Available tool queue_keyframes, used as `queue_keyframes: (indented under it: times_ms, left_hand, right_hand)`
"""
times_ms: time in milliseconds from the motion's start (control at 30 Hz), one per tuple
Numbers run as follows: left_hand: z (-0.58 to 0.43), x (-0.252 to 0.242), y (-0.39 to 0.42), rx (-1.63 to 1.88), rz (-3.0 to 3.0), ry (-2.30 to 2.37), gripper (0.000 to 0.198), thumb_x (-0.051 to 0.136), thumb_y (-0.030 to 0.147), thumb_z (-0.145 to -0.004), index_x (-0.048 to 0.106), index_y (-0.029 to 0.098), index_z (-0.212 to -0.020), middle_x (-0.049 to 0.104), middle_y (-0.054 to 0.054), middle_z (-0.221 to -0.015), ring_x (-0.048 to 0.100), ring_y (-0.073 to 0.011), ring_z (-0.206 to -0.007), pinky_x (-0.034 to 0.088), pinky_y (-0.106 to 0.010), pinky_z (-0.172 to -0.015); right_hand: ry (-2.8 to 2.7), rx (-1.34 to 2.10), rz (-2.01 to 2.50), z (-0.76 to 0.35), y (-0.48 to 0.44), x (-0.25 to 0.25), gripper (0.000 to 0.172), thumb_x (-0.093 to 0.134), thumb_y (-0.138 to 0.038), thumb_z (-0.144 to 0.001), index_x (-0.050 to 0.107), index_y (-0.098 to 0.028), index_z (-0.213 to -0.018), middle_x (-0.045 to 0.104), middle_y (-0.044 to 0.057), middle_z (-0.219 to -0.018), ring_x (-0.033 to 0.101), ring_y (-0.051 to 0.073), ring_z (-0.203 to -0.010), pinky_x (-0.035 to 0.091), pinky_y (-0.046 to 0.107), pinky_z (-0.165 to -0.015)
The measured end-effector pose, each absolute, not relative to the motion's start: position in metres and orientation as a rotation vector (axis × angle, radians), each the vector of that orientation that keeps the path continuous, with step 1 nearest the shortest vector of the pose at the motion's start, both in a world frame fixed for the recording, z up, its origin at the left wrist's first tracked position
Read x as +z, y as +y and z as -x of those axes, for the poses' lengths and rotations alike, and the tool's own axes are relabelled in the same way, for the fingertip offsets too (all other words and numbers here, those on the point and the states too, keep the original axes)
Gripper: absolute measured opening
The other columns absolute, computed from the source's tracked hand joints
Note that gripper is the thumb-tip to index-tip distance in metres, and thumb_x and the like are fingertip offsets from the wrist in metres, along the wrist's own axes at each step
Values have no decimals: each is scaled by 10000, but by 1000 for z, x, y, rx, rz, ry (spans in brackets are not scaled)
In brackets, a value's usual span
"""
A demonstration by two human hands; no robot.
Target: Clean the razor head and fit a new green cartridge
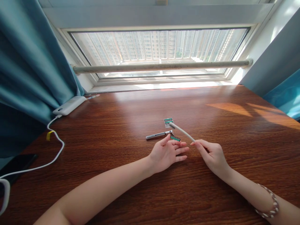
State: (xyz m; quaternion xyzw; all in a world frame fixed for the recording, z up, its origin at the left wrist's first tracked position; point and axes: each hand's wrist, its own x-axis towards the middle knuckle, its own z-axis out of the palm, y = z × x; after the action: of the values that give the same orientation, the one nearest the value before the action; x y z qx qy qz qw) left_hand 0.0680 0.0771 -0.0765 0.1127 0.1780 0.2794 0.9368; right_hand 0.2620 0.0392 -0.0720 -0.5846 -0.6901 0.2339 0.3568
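Observation:
My right hand [212, 156] is closed around the handle end of a white toothbrush [184, 132], whose dark bristles face down at its far end. Palm up and fingers spread, my left hand [167, 153] rests just below a razor [157, 135] with a grey and black handle. The razor's head, with a green strip, is by my left fingertips; whether they touch it I cannot tell. Behind the toothbrush head lies a small clear pack of razor blade cartridges [168, 120] with green strips, partly covered by the brush.
A white power bank [69, 106] sits at the table's back left, with a white cable [62, 147] running toward the front left. A dark flat device [23, 165] lies at the left edge. Beyond the wooden table [131, 107] are a window and a rail [161, 66].

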Motion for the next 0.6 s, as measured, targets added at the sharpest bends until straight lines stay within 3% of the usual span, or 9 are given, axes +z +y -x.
queue_keyframes:
  times_ms: [233, 500, 600]
  left_hand:
    - [-67, -79, 82, 645, -251, 376, 442, 347, 470, -844, 579, 94, -835, 556, -124, -1002, 505, -257, -998, 360, -396, -842]
    - [-64, -80, 86, 726, -289, 416, 378, 369, 413, -850, 580, 100, -825, 560, -107, -992, 531, -238, -953, 386, -378, -825]
    - [-64, -80, 86, 735, -291, 416, 387, 372, 425, -846, 582, 100, -830, 562, -111, -992, 537, -238, -947, 392, -379, -822]
  right_hand:
    - [-1884, 325, 1467, -267, 38, -78, 243, 528, -304, -817, 646, -238, -1019, 647, -27, -621, 480, 69, -428, 366, 190, -477]
    - [-1934, 127, 1466, -277, 43, -71, 191, 570, -277, -791, 677, -273, -949, 704, -8, -830, 620, 100, -576, 435, 193, -561]
    - [-1975, 97, 1469, -279, 43, -68, 192, 570, -285, -789, 679, -281, -947, 706, -14, -793, 620, 103, -555, 433, 195, -544]
